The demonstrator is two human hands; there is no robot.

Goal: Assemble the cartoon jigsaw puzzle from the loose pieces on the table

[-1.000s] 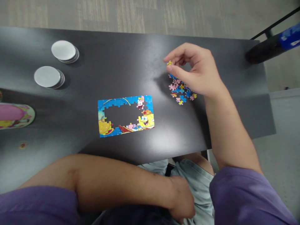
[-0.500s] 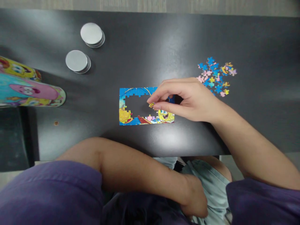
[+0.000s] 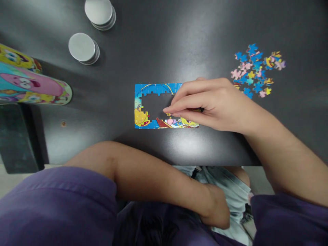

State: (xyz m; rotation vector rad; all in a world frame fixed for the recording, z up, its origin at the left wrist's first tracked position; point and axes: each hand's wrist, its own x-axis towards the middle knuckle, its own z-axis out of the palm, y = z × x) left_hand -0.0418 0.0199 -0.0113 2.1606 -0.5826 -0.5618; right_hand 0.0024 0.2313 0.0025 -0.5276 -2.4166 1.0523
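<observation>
My right hand [image 3: 205, 102] is closed in a pinch over a jigsaw puzzle [image 3: 140, 118], its thumb and fingertips on a small yellowish puzzle piece [image 3: 168, 114]. The piece is low in the puzzle's hollow middle, near the lower border; whether it touches the border I cannot tell. The joined border pieces show a blue background, a burger at the lower left and a yellow cartoon figure partly under my hand. The puzzle's right side is mostly covered. My left hand [image 3: 216, 208] rests over my lap below the table edge, its fingers hidden.
Loose puzzle pieces [image 3: 257, 65] lie in a pile to the right. Two stacks of silver round lids [image 3: 82, 47] stand at the upper left. A cartoon-printed canister [image 3: 33, 83] and a second one [image 3: 17, 56] are at the left, above a black panel [image 3: 20, 143].
The view has tilted and drawn nearer the table. My right hand's fingertips, with the puzzle piece, have come down closer to the lower border of the puzzle. The left hand stays put.
</observation>
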